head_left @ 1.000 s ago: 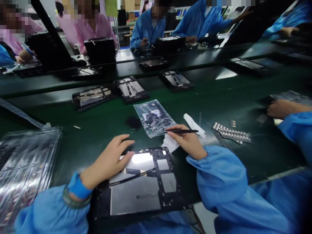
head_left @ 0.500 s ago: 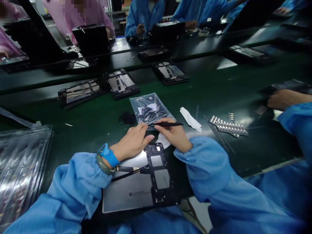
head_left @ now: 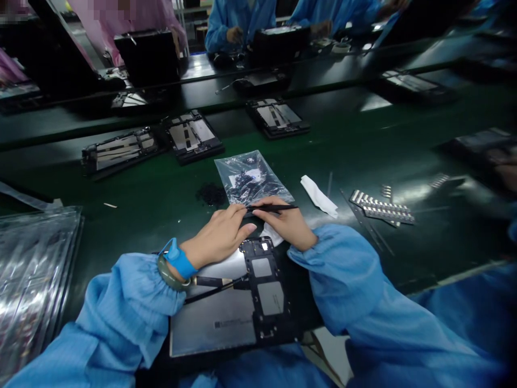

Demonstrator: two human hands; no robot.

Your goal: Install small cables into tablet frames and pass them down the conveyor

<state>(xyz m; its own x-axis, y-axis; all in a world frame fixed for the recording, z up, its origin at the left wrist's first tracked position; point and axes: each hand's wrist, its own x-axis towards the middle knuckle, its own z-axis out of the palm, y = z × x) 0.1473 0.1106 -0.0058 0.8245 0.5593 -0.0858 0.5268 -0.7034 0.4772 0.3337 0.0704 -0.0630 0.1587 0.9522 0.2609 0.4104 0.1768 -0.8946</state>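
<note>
My right hand (head_left: 285, 222) is closed on a thin black tweezer-like tool (head_left: 278, 207), its tip pointing left. My left hand (head_left: 220, 234) lies over the top edge of an opened tablet-like device (head_left: 218, 323), its fingertips meeting the tool's tip; whatever is between them is too small to make out. Just beyond both hands is a clear plastic bag (head_left: 252, 180) with small dark parts inside. A loose pile of tiny black pieces (head_left: 210, 194) sits left of the bag. White tissue (head_left: 272, 234) shows partly beneath my right hand.
Three opened devices (head_left: 194, 134) lie further back. To the right are a folded white wipe (head_left: 319, 196) and metal part strips (head_left: 383, 210). Stacked clear trays (head_left: 34, 269) stand at left. People in blue and pink work across the table; a blurred co-worker's hand is far right.
The co-worker's hand at the right has drawn back towards the frame edge, uncovering a small strip of parts. The view has shifted slightly. My hands hold nearly the same pose.
</note>
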